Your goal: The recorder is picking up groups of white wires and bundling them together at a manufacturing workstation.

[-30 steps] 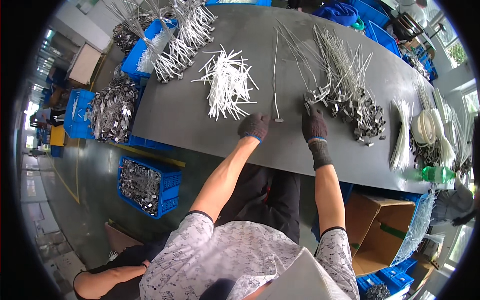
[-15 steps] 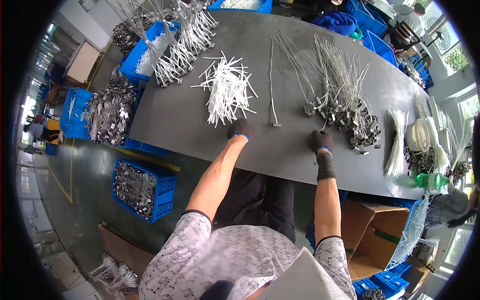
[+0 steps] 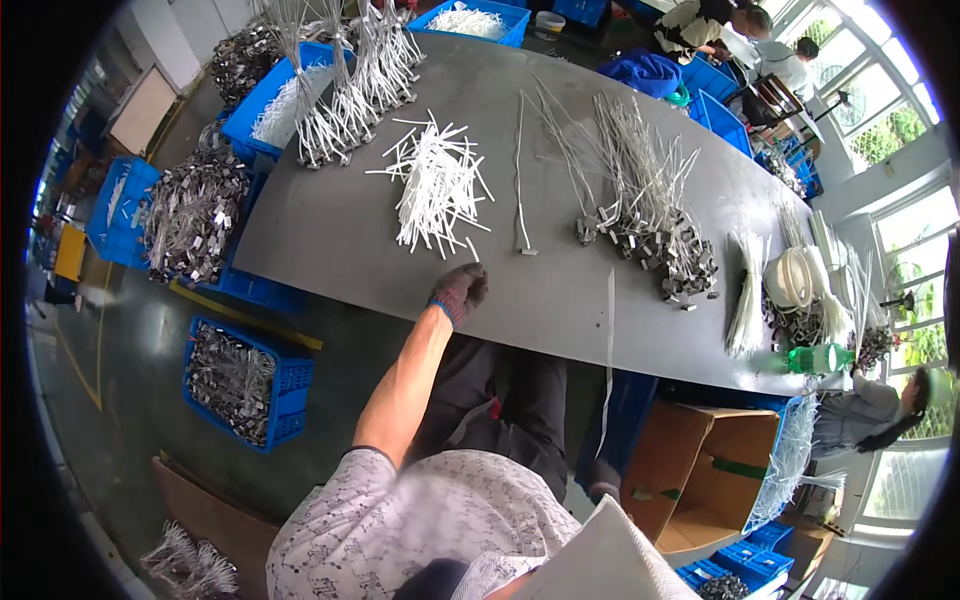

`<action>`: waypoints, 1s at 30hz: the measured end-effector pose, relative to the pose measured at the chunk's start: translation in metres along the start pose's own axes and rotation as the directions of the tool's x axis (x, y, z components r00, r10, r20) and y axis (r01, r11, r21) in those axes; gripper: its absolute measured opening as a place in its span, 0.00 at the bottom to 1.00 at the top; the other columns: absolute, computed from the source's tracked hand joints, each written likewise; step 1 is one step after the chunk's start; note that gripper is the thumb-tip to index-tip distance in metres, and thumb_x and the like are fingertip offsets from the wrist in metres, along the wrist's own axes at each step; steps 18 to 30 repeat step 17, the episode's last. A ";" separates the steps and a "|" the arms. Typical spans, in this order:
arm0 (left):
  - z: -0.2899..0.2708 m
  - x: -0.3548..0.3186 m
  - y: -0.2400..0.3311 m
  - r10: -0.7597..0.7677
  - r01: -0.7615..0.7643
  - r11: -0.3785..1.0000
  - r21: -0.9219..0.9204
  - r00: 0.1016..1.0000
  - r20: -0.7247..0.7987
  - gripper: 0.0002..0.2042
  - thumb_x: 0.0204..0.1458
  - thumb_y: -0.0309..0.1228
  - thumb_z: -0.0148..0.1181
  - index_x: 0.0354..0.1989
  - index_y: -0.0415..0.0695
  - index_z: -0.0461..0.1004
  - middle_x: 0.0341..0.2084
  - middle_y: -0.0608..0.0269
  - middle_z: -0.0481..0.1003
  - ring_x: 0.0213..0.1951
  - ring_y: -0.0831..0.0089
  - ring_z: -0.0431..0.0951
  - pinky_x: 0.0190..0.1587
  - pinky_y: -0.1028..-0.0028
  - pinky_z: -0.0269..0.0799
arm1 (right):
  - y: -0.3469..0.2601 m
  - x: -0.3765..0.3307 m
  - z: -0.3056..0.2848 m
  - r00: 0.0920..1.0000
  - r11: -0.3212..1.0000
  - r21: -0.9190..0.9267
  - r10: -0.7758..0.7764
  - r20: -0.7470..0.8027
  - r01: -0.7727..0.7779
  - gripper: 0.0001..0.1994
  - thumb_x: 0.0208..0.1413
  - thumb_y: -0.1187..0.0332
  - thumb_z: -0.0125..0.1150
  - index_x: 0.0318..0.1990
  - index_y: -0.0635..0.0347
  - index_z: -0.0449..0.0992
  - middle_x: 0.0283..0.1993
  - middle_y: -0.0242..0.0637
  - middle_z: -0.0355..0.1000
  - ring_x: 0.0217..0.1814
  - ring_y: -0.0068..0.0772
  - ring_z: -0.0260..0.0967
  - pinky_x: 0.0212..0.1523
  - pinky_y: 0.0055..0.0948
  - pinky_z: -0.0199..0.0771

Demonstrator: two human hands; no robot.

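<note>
My left hand [image 3: 460, 292], in a dark knitted glove, is closed at the near edge of the table. A short white tube [image 3: 472, 250] sticks up from its fingertips. Just beyond lies a loose pile of similar white tubes [image 3: 438, 190]. Low beside my body is my gloved right hand [image 3: 603, 480], mostly hidden by the pale cap brim. From it a thin whitish wire [image 3: 609, 350] runs up over the table edge. A single wire with a small metal end [image 3: 528, 251] lies alone between the pile and a bundle of wires with dark metal ends [image 3: 660, 240].
Bundled wires [image 3: 350, 120] stand at the table's far left, beside blue crates. A blue crate of parts [image 3: 245, 385] sits on the floor at left. On the right are white strands [image 3: 748, 300], a tape roll [image 3: 790, 277] and a green bottle [image 3: 820, 358]. Below is an open carton [image 3: 690, 470].
My right hand has gone from beside the wire bundle down toward my body, drawing a wire over the table edge. A white tube now shows in my left fingers. The view has shifted.
</note>
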State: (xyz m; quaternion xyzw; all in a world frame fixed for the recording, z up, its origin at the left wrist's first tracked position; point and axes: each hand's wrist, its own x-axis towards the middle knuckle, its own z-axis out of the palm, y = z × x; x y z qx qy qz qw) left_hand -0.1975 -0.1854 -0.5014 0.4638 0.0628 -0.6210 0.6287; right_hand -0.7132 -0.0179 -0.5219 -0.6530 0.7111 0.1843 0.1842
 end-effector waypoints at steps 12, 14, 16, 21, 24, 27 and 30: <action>0.161 -0.050 -0.077 0.282 -0.273 0.959 -0.070 0.938 0.204 0.04 0.62 0.27 0.56 0.39 0.41 0.70 0.32 0.54 0.78 0.30 0.61 0.83 0.37 0.62 0.84 | -0.063 0.012 -0.009 0.906 0.912 0.035 -0.400 -0.141 0.408 0.09 0.60 0.65 0.53 0.36 0.56 0.79 0.35 0.53 0.78 0.42 0.58 0.77 0.40 0.52 0.76; 0.160 -0.073 -0.049 0.492 -0.492 0.870 -0.029 0.864 0.103 0.09 0.63 0.35 0.56 0.39 0.42 0.70 0.32 0.56 0.79 0.36 0.60 0.83 0.41 0.57 0.82 | -0.068 0.010 -0.020 0.897 0.896 0.053 -0.438 -0.063 0.441 0.10 0.61 0.63 0.52 0.37 0.57 0.79 0.38 0.54 0.78 0.44 0.55 0.77 0.37 0.51 0.76; 0.109 -0.051 -0.032 0.924 -0.749 0.186 0.636 0.354 0.147 0.16 0.63 0.44 0.56 0.44 0.42 0.73 0.37 0.55 0.80 0.44 0.56 0.82 0.50 0.52 0.77 | -0.090 -0.013 -0.062 0.774 0.771 0.064 -0.631 -0.052 0.633 0.13 0.64 0.61 0.48 0.41 0.55 0.79 0.43 0.55 0.78 0.48 0.48 0.78 0.38 0.47 0.77; 0.075 -0.060 0.002 0.951 -0.722 0.141 0.677 0.290 0.111 0.16 0.63 0.44 0.56 0.44 0.42 0.73 0.37 0.55 0.80 0.44 0.56 0.82 0.50 0.52 0.77 | -0.124 -0.007 -0.056 0.709 0.706 0.071 -0.703 -0.044 0.705 0.13 0.64 0.61 0.48 0.41 0.55 0.79 0.43 0.55 0.78 0.48 0.48 0.78 0.38 0.47 0.77; 0.075 -0.060 0.002 0.951 -0.722 0.141 0.677 0.290 0.111 0.16 0.63 0.44 0.56 0.44 0.42 0.73 0.37 0.55 0.80 0.44 0.56 0.82 0.50 0.52 0.77 | -0.124 -0.007 -0.056 0.709 0.706 0.071 -0.703 -0.044 0.705 0.13 0.64 0.61 0.48 0.41 0.55 0.79 0.43 0.55 0.78 0.48 0.48 0.78 0.38 0.47 0.77; 0.075 -0.060 0.002 0.951 -0.722 0.141 0.677 0.290 0.111 0.16 0.63 0.44 0.56 0.44 0.42 0.73 0.37 0.55 0.80 0.44 0.56 0.82 0.50 0.52 0.77 | -0.124 -0.007 -0.056 0.709 0.706 0.071 -0.703 -0.044 0.705 0.13 0.64 0.61 0.48 0.41 0.55 0.79 0.43 0.55 0.78 0.48 0.48 0.78 0.38 0.47 0.77; 0.075 -0.060 0.002 0.951 -0.722 0.141 0.677 0.290 0.111 0.16 0.63 0.44 0.56 0.44 0.42 0.73 0.37 0.55 0.80 0.44 0.56 0.82 0.50 0.52 0.77 | -0.124 -0.007 -0.056 0.709 0.706 0.071 -0.703 -0.044 0.705 0.13 0.64 0.61 0.48 0.41 0.55 0.79 0.43 0.55 0.78 0.48 0.48 0.78 0.38 0.47 0.77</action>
